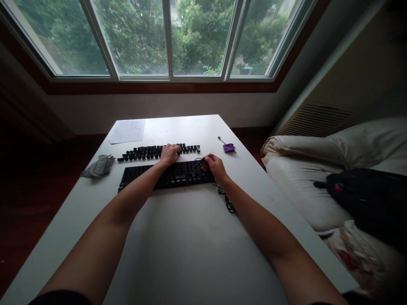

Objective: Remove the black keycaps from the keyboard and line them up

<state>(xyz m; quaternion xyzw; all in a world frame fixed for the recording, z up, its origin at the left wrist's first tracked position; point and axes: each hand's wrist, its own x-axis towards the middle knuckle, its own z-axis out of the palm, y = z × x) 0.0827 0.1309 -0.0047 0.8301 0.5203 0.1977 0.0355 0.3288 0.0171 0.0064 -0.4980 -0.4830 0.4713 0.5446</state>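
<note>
A black keyboard (168, 176) lies on the white table (190, 237), its cable (227, 201) trailing off its right end. Behind it, several loose black keycaps (143, 152) stand in rows. My left hand (170, 153) rests on the right part of those rows, fingers curled over the keycaps. My right hand (214, 166) hovers over the keyboard's right end, fingers pinched on a thin wire keycap puller (203, 160).
A grey cloth (98, 166) lies at the table's left edge. A sheet of paper (127, 130) sits at the far left, a purple-handled tool (227, 146) at the far right. A white cushioned seat with a dark bag (365, 199) stands to the right.
</note>
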